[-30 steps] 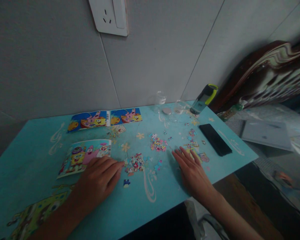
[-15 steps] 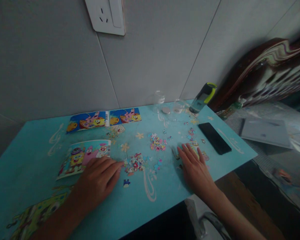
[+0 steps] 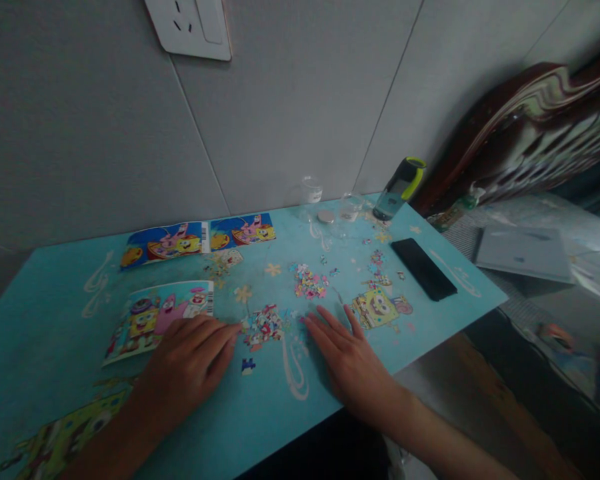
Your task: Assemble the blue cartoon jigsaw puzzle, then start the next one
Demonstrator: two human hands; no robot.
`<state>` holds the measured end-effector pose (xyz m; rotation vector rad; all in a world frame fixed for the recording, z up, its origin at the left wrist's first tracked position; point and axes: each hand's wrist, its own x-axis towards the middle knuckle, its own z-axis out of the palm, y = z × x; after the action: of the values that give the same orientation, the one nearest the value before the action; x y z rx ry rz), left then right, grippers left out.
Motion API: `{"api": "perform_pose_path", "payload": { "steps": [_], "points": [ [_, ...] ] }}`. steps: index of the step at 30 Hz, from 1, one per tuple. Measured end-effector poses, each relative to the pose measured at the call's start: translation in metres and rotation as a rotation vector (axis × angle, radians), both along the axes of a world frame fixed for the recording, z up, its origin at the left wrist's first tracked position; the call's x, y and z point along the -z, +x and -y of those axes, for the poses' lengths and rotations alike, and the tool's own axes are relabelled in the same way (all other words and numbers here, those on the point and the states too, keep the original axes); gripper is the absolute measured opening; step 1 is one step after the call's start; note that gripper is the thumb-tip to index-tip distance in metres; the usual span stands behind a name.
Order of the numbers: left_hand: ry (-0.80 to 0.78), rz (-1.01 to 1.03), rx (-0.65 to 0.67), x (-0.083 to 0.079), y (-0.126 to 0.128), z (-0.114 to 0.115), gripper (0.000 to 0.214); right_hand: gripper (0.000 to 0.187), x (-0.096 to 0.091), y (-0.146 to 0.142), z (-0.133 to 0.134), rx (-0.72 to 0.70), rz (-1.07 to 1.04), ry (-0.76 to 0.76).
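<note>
My left hand [image 3: 190, 363] lies flat on the turquoise table [image 3: 45, 307], fingers stretched out, fingertips at the edge of a pile of small puzzle pieces [image 3: 261, 327]. It partly covers a cartoon picture card [image 3: 150, 317]. My right hand [image 3: 347, 360] also lies flat and open, its fingertips just right of that pile. A single blue piece [image 3: 248, 365] sits between the hands. Another pile of pieces [image 3: 308, 283] lies farther back. Neither hand holds anything.
Two cartoon cards [image 3: 197, 239] lie near the wall. A black phone [image 3: 423, 268] rests at the right, with a green-capped bottle [image 3: 399, 189] and clear small jars [image 3: 330, 208] behind it. Loose pieces [image 3: 379, 267] are scattered near a cartoon print [image 3: 377, 308]. The table's right edge drops off.
My right hand slid left from the cartoon print toward the near pile of pieces, uncovering the print. My left hand stayed put. The view shifted a little.
</note>
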<state>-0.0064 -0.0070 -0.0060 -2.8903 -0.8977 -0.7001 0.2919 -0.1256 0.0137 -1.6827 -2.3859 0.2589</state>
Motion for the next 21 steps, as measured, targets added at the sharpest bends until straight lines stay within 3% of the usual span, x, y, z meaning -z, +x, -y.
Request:
{"api": "perform_pose_path", "payload": {
  "steps": [5,11,14,21],
  "points": [
    [-0.004,-0.002,-0.004,0.001,-0.001,0.0,0.022,0.082,-0.001,0.0,0.003,-0.005,-0.035,0.021],
    [-0.027,-0.003,-0.014,0.004,-0.002,0.001,0.023,0.069,0.014,0.036,0.014,0.294,0.101,0.146],
    [-0.025,-0.002,-0.017,0.004,-0.002,0.001,0.022,0.062,0.019,0.047,0.016,0.379,0.151,0.181],
    [-0.02,0.0,-0.013,0.004,-0.003,-0.001,0.021,0.07,0.016,0.04,0.001,0.35,0.145,0.115]
  ]
}}
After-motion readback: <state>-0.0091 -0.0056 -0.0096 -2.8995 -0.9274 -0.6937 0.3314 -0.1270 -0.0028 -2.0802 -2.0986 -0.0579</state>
